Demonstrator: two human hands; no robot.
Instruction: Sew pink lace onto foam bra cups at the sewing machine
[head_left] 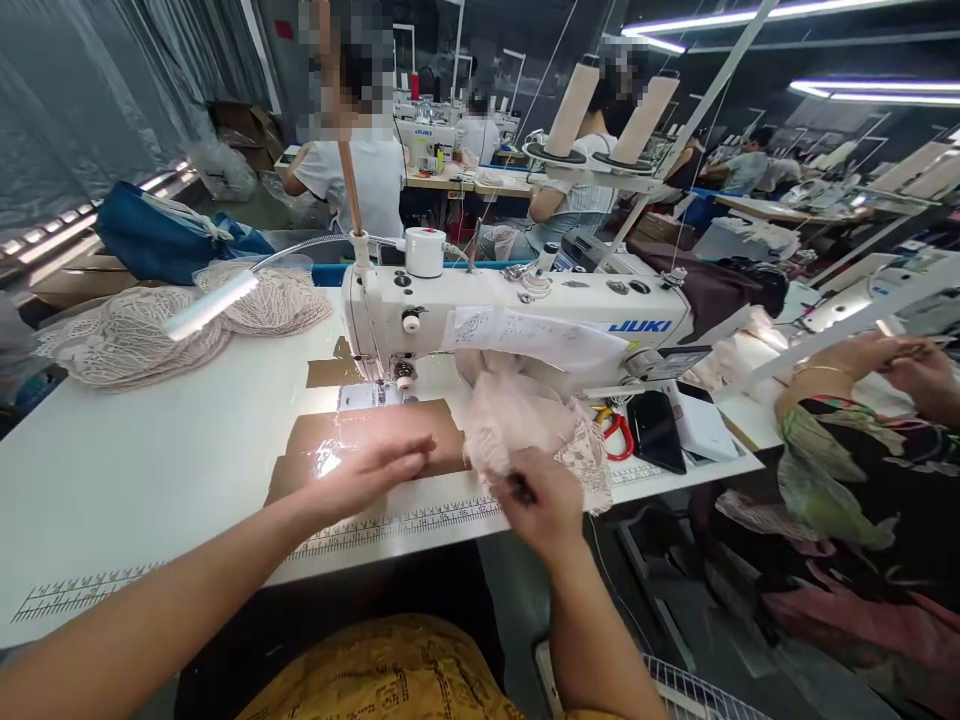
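My left hand (386, 465) lies over the brown sheet (375, 430) in front of the sewing machine's needle area (390, 375). Its fingers are stretched out with nothing held. Closed, my right hand (546, 508) grips a small dark object (520, 488), mostly hidden by the fingers and too blurred to name. That hand is against the near edge of a bunched piece of pale pink sheer and lace fabric (517, 415). Whether it also pinches the fabric, I cannot tell. The fabric lies under the arm of the white sewing machine (570, 300).
Stacked lace pieces (142, 335) lie at the table's left, below a lamp (210, 305). Right of the fabric are red-handled pliers (619, 437), a black phone (656, 430) and a white box (701, 425). A printed ruler (420, 522) runs along the front edge. A co-worker's hands (892, 365) are at right.
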